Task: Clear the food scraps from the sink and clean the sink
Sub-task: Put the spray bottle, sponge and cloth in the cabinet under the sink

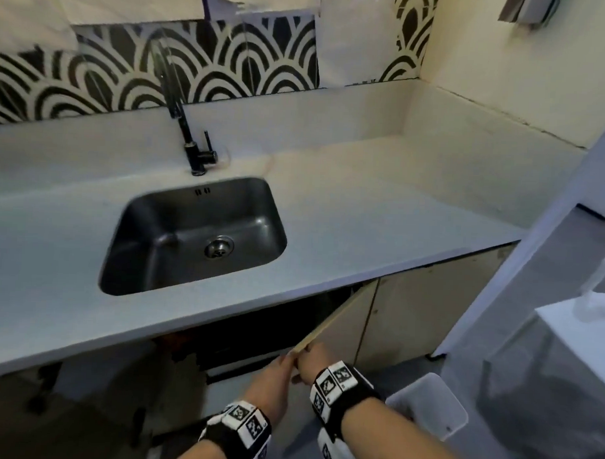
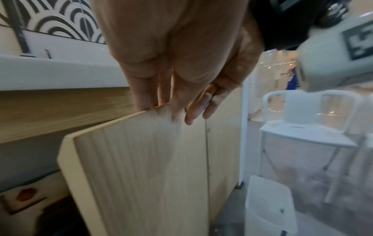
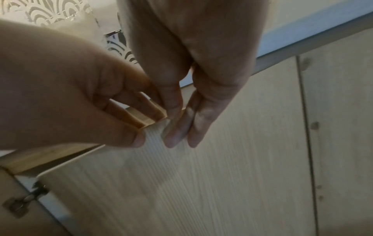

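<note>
Dark rectangular steel sink (image 1: 140, 230) (round strainer (image 1: 219, 246) in floor) sunk in pale countertop (image 1: 363, 214). Below sink: pale wooden cabinet door (image 2: 141, 175) ajar; left hand (image 1: 275, 369) clamped on its top edge, right hand (image 1: 312, 360) flat-fingered against its face.

It was a kitchen: a steel sink (image 1: 178, 207) sat in a pale counter (image 1: 363, 211) with a black tap (image 1: 191, 139) behind, patterned tiles (image 1: 231, 62) above, and wood cupboard doors (image 1: 411, 308) below.
</note>
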### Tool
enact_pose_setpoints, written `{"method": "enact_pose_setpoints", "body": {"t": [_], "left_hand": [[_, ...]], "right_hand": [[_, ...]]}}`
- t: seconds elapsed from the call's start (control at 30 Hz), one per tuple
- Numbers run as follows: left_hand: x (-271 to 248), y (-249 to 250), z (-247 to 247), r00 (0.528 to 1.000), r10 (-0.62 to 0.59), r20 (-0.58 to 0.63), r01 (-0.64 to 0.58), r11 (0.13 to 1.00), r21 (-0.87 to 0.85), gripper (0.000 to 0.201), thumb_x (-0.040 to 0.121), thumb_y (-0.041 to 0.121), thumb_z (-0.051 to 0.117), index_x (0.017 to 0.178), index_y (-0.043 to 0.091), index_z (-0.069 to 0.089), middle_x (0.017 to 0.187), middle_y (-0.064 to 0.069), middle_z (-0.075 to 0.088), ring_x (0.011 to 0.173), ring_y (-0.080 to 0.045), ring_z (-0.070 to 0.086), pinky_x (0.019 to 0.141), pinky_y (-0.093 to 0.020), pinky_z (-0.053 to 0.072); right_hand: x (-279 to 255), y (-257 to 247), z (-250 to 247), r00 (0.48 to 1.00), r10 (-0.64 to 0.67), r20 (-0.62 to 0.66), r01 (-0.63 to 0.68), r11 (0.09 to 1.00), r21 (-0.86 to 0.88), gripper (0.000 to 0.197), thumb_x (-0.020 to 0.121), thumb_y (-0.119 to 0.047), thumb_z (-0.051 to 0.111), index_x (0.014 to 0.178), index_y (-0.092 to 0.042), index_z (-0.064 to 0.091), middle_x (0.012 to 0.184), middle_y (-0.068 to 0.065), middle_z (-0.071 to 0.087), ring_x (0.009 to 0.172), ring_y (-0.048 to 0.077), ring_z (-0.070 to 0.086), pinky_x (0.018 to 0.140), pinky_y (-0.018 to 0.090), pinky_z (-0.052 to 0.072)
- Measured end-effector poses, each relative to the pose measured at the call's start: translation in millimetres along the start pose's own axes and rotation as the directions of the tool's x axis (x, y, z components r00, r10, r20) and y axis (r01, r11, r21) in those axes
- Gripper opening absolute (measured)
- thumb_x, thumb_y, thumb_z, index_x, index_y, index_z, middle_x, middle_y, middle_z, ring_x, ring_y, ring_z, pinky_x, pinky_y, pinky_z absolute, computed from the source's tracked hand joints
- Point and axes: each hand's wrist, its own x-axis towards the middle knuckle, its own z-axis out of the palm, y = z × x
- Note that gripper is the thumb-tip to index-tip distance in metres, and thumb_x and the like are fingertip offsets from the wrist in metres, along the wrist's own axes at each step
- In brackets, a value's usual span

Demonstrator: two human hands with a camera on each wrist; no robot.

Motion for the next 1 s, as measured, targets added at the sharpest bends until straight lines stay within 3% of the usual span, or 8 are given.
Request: {"method": "enact_pose_setpoints", "body": {"t": [0.13, 0.3, 0.43, 0.6, 0.73, 0.93, 1.0], "left_hand": [[17, -25, -11, 0.999, -0.046, -0.007, 0.047, 0.997, 0.063, 0.061, 0.089, 0.003, 0.039, 0.147, 0.019, 0.026, 0.153, -0.002, 0.030, 0.135, -0.021, 0.039, 0.109, -0.029, 0.034], [37, -38, -14, 0.993, -0.116, 0.031, 0.109, 0.980, 0.168, 0.065, 0.091, 0.004, 0.036, 0.150, 0.017, 0.014, 0.152, -0.008, 0.029, 0.131, -0.029, 0.043, 0.104, -0.041, 0.039], [49, -44, -22, 0.988, -0.138, -0.065, 0.151, 0.950, 0.272, 0.058, 0.097, 0.006, 0.031, 0.151, 0.017, 0.012, 0.152, -0.007, 0.029, 0.131, -0.028, 0.042, 0.102, -0.037, 0.038], [64, -52, -31, 0.983, -0.131, -0.129, 0.164, 0.944, 0.285, 0.052, 0.099, 0.013, 0.033, 0.149, 0.018, 0.020, 0.151, -0.005, 0.033, 0.132, -0.026, 0.040, 0.102, -0.035, 0.038], [70, -56, -41, 0.981, -0.108, -0.162, 0.153, 0.942, 0.298, 0.057, 0.095, 0.005, 0.034, 0.149, 0.017, 0.021, 0.151, -0.006, 0.033, 0.135, -0.025, 0.036, 0.106, -0.033, 0.033], [84, -70, -40, 0.978, -0.124, -0.168, 0.160, 0.960, 0.228, 0.057, 0.094, 0.006, 0.037, 0.146, 0.027, 0.027, 0.141, -0.007, 0.045, 0.124, -0.030, 0.048, 0.093, -0.042, 0.047], [84, -73, -36, 0.974, -0.118, -0.194, 0.163, 0.958, 0.237, 0.057, 0.093, 0.007, 0.037, 0.146, 0.027, 0.027, 0.143, -0.004, 0.042, 0.127, -0.028, 0.044, 0.096, -0.041, 0.044]], "right_hand": [[12, -17, 7, 0.998, -0.064, 0.003, 0.065, 0.997, -0.053, 0.039, 0.094, -0.025, 0.049, 0.128, -0.007, 0.053, 0.127, 0.011, 0.058, 0.118, 0.026, 0.056, 0.092, 0.026, 0.044], [38, -22, 6, 0.998, -0.060, 0.009, 0.060, 0.992, -0.107, 0.032, 0.094, -0.026, 0.048, 0.115, -0.006, 0.063, 0.117, 0.011, 0.066, 0.107, 0.026, 0.064, 0.091, 0.030, 0.051], [54, -23, 8, 0.994, -0.106, -0.026, 0.101, 0.984, -0.146, 0.030, 0.094, -0.028, 0.049, 0.111, -0.005, 0.059, 0.106, 0.015, 0.070, 0.102, 0.029, 0.065, 0.084, 0.030, 0.050], [70, -31, 8, 0.991, -0.126, -0.043, 0.121, 0.986, -0.112, 0.028, 0.096, -0.027, 0.049, 0.108, -0.002, 0.056, 0.104, 0.019, 0.069, 0.098, 0.032, 0.065, 0.079, 0.033, 0.050], [77, -33, 8, 0.982, -0.180, -0.064, 0.169, 0.975, -0.146, 0.025, 0.097, -0.024, 0.048, 0.108, -0.004, 0.055, 0.106, 0.017, 0.067, 0.098, 0.032, 0.064, 0.080, 0.033, 0.050], [89, -38, 3, 0.977, -0.210, -0.038, 0.197, 0.956, -0.219, 0.023, 0.096, -0.018, 0.049, 0.114, -0.003, 0.054, 0.114, 0.018, 0.062, 0.104, 0.033, 0.059, 0.079, 0.030, 0.044], [92, -38, 2, 0.978, -0.209, -0.022, 0.199, 0.952, -0.232, 0.025, 0.095, -0.015, 0.050, 0.115, -0.002, 0.055, 0.117, 0.018, 0.061, 0.108, 0.033, 0.058, 0.081, 0.030, 0.044]]}}
